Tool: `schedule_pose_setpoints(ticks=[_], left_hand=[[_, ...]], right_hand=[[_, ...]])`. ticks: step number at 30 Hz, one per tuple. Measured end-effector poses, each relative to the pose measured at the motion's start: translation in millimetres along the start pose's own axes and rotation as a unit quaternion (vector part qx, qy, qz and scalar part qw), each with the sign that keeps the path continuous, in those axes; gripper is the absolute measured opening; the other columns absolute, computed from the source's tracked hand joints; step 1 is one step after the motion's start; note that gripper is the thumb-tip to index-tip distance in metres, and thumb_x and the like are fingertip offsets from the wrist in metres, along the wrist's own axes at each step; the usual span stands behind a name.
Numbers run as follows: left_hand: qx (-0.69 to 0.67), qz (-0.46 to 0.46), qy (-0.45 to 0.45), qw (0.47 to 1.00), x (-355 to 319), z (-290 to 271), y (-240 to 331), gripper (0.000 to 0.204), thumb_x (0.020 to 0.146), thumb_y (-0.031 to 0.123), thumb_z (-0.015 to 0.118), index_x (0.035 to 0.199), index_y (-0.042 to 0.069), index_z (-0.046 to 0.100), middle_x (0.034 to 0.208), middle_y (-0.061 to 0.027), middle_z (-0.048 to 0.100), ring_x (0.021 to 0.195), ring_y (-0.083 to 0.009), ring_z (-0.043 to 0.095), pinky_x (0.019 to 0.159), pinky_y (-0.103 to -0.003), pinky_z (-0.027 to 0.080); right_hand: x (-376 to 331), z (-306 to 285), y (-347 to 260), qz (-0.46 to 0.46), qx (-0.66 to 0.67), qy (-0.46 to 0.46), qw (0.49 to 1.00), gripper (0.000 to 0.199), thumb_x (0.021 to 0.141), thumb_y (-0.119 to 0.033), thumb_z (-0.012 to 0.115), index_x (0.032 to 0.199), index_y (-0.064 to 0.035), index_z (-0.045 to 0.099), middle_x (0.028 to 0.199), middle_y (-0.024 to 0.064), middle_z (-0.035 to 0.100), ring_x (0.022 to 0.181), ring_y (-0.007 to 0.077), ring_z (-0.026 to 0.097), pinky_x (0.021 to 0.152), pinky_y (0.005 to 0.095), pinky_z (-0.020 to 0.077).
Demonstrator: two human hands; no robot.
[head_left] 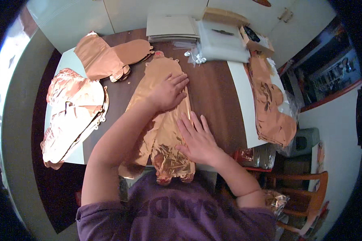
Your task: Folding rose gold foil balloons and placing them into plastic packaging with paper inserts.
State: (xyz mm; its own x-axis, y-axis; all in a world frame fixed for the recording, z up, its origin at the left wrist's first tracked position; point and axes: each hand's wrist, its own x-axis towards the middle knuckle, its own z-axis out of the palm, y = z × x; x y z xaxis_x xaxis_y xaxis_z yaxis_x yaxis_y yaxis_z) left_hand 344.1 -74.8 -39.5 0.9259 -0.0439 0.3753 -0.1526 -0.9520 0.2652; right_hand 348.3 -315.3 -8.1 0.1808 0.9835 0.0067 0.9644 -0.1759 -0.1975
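A flat, shiny rose-gold foil balloon [160, 69] lies lengthwise on the brown tabletop in front of me, with small tabs along its edge. Its near end is crinkled and hangs over the table's front edge, by my purple shirt. My left hand [169, 93] rests palm down on its upper middle, fingers stretched out and pointing right. Lower down, my right hand [198, 138] lies flat with spread fingers across the balloon's right edge, partly over the bare wood. Neither hand grips anything. My left forearm hides part of the foil.
Stacks of foil balloons lie at the far left [108, 56], near left [70, 114] and right [269, 104]. At the back are a pile of grey boards [172, 27], clear plastic bags [221, 42], white earphones [197, 58] and a small box [257, 40]. A wooden chair [317, 193] stands lower right.
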Motion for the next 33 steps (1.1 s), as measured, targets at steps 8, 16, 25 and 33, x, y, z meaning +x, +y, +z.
schedule_pose_setpoints(ticks=[8, 16, 25, 33], left_hand=[[-0.059, -0.051, 0.085, 0.993, 2.4, -12.8, -12.4, 0.051, 0.090, 0.025, 0.059, 0.135, 0.001, 0.049, 0.142, -0.0187, 0.047, 0.132, -0.0352, 0.043, 0.112, -0.046, 0.032], [-0.039, -0.123, 0.063, 0.990, -73.6, -72.6, 21.7, 0.051, 0.088, 0.020, 0.062, 0.132, -0.001, 0.049, 0.137, -0.0227, 0.047, 0.129, -0.0406, 0.043, 0.110, -0.048, 0.032], [-0.127, -0.250, 0.173, 0.944, -199.7, -129.8, 114.6, 0.012, 0.087, 0.009, 0.063, 0.094, 0.000, 0.066, 0.089, -0.0139, 0.068, 0.077, -0.0285, 0.064, 0.068, -0.035, 0.050], [-0.576, -0.642, 0.225, 0.453, -274.4, -87.7, 187.7, 0.020, 0.093, 0.023, 0.064, 0.094, 0.003, 0.062, 0.091, -0.0024, 0.064, 0.083, -0.0117, 0.059, 0.076, -0.026, 0.048]], right_hand=[[0.3, 1.6, -1.5, 0.000, 0.008, 0.001, 1.000, 0.079, 0.092, -0.050, 0.051, 0.148, -0.0002, 0.027, 0.156, 0.0203, 0.023, 0.145, 0.0353, 0.019, 0.117, 0.0553, 0.0113], [-0.3, -15.8, 16.0, -0.010, 0.159, 0.051, 0.986, 0.073, 0.089, -0.029, 0.061, 0.148, -0.0010, 0.028, 0.155, 0.0207, 0.026, 0.145, 0.0360, 0.021, 0.117, 0.0527, 0.0125], [21.8, -5.8, 27.2, 0.032, 0.021, 0.011, 0.999, 0.073, 0.092, -0.038, 0.056, 0.148, -0.0001, 0.028, 0.156, 0.0187, 0.024, 0.145, 0.0358, 0.020, 0.117, 0.0520, 0.0132], [21.3, -7.8, 23.1, -0.006, 0.014, 0.018, 1.000, 0.073, 0.092, -0.041, 0.057, 0.146, 0.0008, 0.032, 0.156, 0.0183, 0.024, 0.144, 0.0369, 0.022, 0.117, 0.0529, 0.0130]])
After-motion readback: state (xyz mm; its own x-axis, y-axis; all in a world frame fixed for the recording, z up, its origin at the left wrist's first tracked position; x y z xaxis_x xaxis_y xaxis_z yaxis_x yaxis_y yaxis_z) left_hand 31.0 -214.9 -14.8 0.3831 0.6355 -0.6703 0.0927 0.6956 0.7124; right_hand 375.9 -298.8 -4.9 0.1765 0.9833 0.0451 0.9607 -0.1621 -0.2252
